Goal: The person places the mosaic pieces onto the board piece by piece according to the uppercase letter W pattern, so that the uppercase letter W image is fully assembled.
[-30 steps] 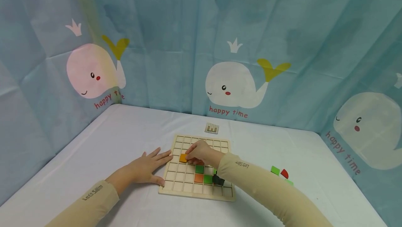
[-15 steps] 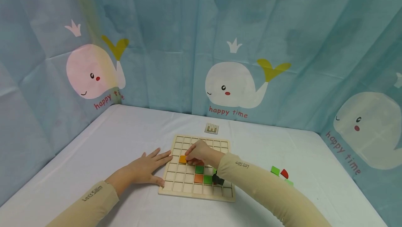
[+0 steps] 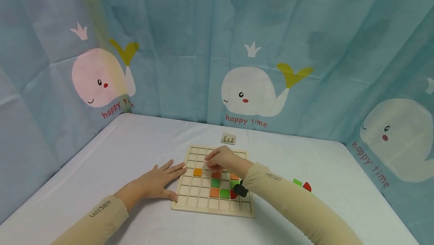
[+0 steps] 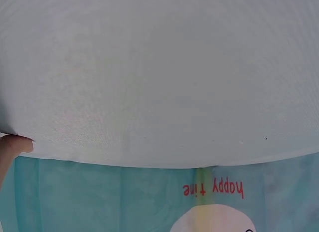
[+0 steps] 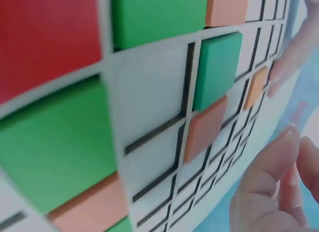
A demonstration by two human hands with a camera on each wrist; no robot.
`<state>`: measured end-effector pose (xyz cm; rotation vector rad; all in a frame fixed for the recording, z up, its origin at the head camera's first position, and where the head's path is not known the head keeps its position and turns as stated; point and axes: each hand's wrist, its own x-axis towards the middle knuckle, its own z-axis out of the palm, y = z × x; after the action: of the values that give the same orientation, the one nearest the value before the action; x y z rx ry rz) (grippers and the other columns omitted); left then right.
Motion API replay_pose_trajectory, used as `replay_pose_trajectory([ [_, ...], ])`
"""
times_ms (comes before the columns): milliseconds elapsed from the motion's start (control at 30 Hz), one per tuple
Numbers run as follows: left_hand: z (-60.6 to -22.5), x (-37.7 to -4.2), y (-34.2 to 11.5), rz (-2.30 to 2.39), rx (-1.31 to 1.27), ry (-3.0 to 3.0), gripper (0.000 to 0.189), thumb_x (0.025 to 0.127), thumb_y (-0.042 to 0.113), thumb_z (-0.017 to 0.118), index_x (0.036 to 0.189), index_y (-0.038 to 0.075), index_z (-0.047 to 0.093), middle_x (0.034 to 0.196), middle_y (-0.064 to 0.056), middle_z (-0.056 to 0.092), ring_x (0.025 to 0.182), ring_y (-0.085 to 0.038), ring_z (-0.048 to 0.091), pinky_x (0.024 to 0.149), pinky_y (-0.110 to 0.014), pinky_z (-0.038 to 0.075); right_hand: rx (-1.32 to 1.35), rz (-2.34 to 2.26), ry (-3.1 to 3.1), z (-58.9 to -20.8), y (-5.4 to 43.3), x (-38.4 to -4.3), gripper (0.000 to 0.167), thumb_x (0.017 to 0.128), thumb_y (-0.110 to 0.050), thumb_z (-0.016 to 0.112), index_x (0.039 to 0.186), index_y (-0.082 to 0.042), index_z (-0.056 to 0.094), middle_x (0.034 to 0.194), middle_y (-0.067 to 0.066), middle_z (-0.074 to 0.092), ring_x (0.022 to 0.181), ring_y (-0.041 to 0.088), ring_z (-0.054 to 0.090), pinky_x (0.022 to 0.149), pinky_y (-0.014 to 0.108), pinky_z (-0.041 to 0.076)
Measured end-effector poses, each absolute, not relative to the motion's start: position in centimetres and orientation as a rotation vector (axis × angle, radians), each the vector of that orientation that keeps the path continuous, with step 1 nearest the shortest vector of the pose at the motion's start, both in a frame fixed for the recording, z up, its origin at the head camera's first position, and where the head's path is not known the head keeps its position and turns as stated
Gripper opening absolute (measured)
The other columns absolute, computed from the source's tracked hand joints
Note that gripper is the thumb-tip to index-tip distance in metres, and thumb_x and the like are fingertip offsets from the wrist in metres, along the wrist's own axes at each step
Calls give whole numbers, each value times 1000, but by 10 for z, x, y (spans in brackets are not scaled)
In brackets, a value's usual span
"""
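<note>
The right hand [image 3: 223, 158], fingers loosely curled around nothing visible, has moved off the orange square tile [image 3: 197, 172], which lies in a cell of the pale wooden grid board [image 3: 204, 191], seemingly placed, while the left hand [image 3: 156, 182] rests spread at its edge.

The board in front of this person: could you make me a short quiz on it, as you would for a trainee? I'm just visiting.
1. True or false: the left hand rests at the left edge of the board.
2. In the head view, what colour is the tile nearest the left hand?
A) blue B) yellow-orange C) black
3. Fill in: seen from the head camera, the loose red piece lies to the ____ of the board.

Key: 1. True. 2. B. 3. right.
</note>
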<state>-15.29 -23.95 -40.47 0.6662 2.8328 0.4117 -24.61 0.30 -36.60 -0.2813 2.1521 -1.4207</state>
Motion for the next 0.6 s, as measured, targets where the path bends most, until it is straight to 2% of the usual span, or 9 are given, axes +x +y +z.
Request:
replay_pose_trajectory([
  [167, -404, -153, -241, 407, 651, 2837, 99, 77, 72, 59, 152, 12, 36, 159, -7, 26, 143, -45, 16, 100, -76, 18, -410, -1282, 2178, -365, 9, -249, 25, 88, -1, 69, 113, 1, 70, 93, 13, 68, 66, 14, 55, 63, 27, 49],
  [333, -405, -153, -241, 402, 665, 2834, 98, 77, 71, 59, 152, 11, 35, 159, -7, 25, 143, -45, 16, 99, -77, 19, -673, -989, 2217, -370, 8, -254, 32, 86, -7, 73, 118, -10, 71, 116, 6, 60, 92, 16, 56, 80, 33, 49],
  [433, -406, -153, -241, 387, 664, 2838, 98, 77, 72, 58, 152, 12, 36, 159, -7, 25, 143, -45, 17, 99, -76, 20, -804, -870, 2231, -372, 4, -258, 36, 87, -8, 74, 122, -13, 70, 118, 6, 60, 101, 19, 54, 87, 36, 48],
  [533, -406, -153, -241, 381, 669, 2843, 98, 77, 72, 58, 152, 12, 36, 159, -6, 26, 143, -45, 17, 99, -76, 20, -883, -803, 2226, -372, -2, -261, 38, 87, -7, 73, 124, -14, 69, 113, 4, 62, 95, 17, 54, 84, 34, 48],
  [600, -406, -153, -241, 385, 676, 2845, 98, 77, 73, 57, 152, 12, 36, 159, -6, 26, 143, -45, 18, 99, -76, 21, -900, -798, 2201, -371, -4, -262, 38, 86, -4, 72, 123, -13, 69, 105, 5, 64, 85, 16, 54, 77, 30, 48],
])
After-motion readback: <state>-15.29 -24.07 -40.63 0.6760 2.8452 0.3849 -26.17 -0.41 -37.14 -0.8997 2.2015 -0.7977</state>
